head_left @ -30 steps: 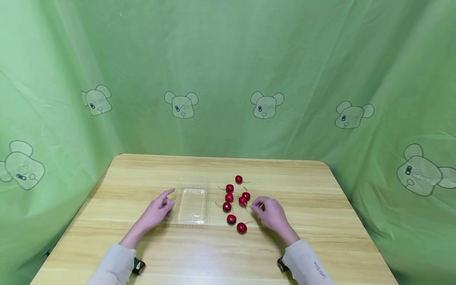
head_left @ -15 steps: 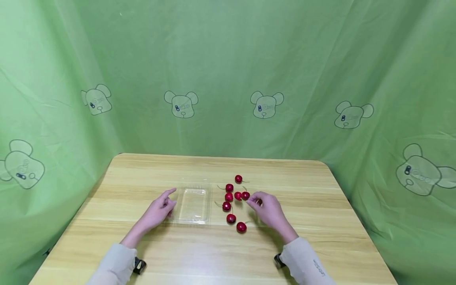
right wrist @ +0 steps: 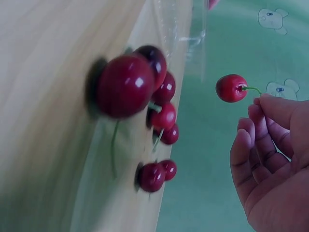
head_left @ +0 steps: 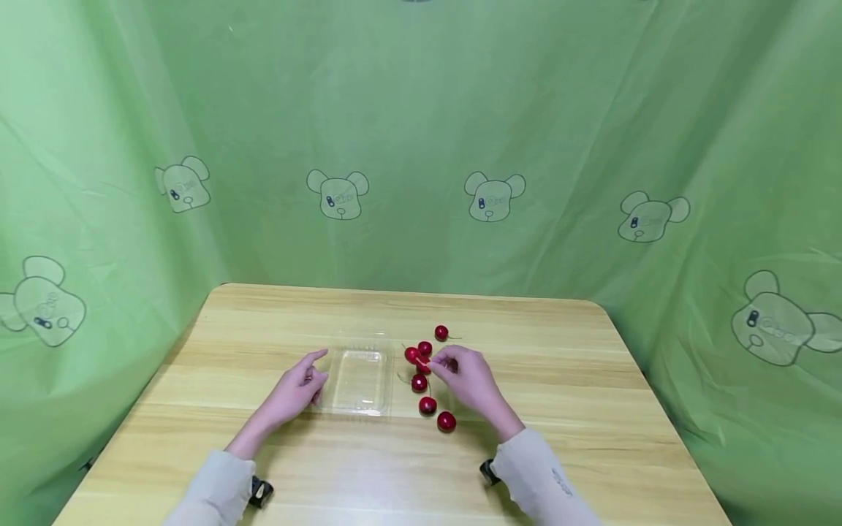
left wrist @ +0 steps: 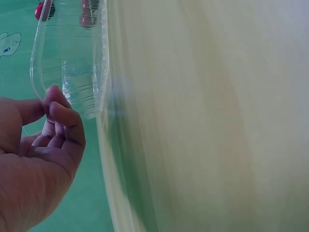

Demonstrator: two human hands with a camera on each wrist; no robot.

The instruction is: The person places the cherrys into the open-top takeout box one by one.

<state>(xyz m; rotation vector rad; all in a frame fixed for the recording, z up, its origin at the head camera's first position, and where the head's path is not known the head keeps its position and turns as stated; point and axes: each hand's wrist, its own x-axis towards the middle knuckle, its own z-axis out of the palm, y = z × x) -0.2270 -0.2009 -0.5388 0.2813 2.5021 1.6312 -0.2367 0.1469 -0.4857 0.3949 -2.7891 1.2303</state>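
A red cherry point(right wrist: 231, 88) hangs in the air by its green stem, which my right hand point(head_left: 468, 380) pinches between thumb and fingertips. In the head view this cherry is over other cherries, to the right of the clear plastic box point(head_left: 358, 383). My left hand point(head_left: 294, 391) is at the box's left side. As the left wrist view shows, its thumb and index finger pinch the thin rim point(left wrist: 34, 72). Several stemmed cherries lie on the table, the nearest cherry point(head_left: 446, 421) close to my right forearm. My right hand partly hides one cherry point(head_left: 454, 364).
The wooden table point(head_left: 368, 475) has a far edge and side edges beside a green curtain point(head_left: 421, 109) printed with bear heads. At the back of the group lies a single cherry point(head_left: 441, 332). A dark wrist camera point(head_left: 260, 492) sits below the left sleeve.
My right hand has moved left and lifted the cherry by its stem, carrying it from the group's right side toward the box. The left hand stays almost still at the box.
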